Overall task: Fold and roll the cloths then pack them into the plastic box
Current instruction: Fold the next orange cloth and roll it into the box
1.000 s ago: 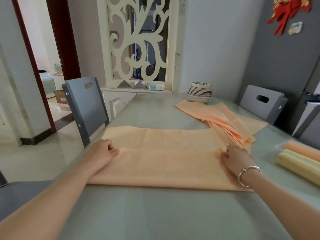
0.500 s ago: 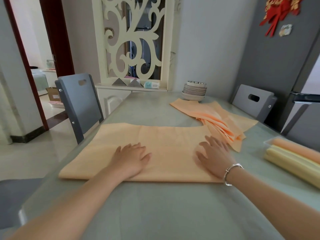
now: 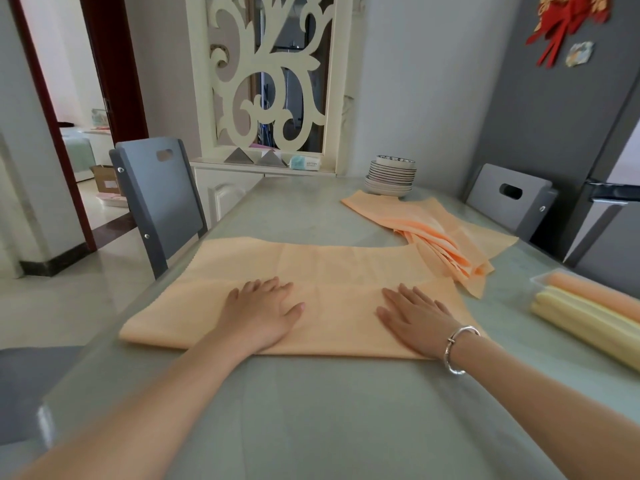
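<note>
Here your left hand [image 3: 260,311] and right hand [image 3: 417,318] lie flat, fingers straight, holding nothing, on the folded orange cloth [image 3: 322,268] at the counter's [image 3: 311,417] near edge. Its long axis runs left-right; plastic box [image 3: 543,279] sits right.

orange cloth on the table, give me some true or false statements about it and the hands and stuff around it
1. Both hands lie flat on the folded orange cloth. True: the left hand and right hand press on it with straight fingers.
2. The plastic box holds no rolls. False: it already holds yellow and orange rolled cloths.
3. A bracelet is on the left wrist. False: it is on the right wrist.
4. A pile of orange cloths lies beyond the right hand. True.
5. The stack of plates stands on the folded cloth. False: it stands at the table's far end, by the pile.
</note>
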`<state>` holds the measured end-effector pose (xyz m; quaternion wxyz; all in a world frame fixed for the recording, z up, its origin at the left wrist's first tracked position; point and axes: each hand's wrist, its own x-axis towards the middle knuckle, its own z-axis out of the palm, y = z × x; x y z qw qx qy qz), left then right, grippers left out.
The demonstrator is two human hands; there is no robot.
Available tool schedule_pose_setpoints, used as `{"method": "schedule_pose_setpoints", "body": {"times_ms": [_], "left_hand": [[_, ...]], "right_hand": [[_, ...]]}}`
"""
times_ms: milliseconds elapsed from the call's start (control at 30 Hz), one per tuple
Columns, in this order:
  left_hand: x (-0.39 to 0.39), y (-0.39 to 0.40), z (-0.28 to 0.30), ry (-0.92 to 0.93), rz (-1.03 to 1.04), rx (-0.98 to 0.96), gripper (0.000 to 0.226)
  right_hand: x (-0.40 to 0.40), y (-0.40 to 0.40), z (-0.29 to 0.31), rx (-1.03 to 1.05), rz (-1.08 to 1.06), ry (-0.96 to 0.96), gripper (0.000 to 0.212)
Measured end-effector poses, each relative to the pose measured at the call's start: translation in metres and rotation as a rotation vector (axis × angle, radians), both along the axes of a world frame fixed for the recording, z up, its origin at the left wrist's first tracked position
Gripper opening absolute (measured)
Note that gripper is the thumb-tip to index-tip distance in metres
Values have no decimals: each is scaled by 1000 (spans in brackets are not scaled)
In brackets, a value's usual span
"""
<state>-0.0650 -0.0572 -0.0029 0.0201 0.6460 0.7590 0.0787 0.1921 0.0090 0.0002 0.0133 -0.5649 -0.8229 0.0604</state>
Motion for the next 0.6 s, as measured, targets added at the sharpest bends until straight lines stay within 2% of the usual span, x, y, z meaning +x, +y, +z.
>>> {"method": "schedule_pose_setpoints", "body": {"times_ms": [133,267,400,600], "left_hand": [[-6,7,6,67,-17,78,55],[-20,30,10,97,15,123,54],[-30,42,-2,11,25,130,59],[-35,47,-9,-54,-13,128,60]], "right_hand": [[-1,7,2,46,-15,14,56],[-18,25,15,191,-15,-162,52],[-45,61,23,304,-38,15,36],[-106,121,7,150,36,123,48]]}}
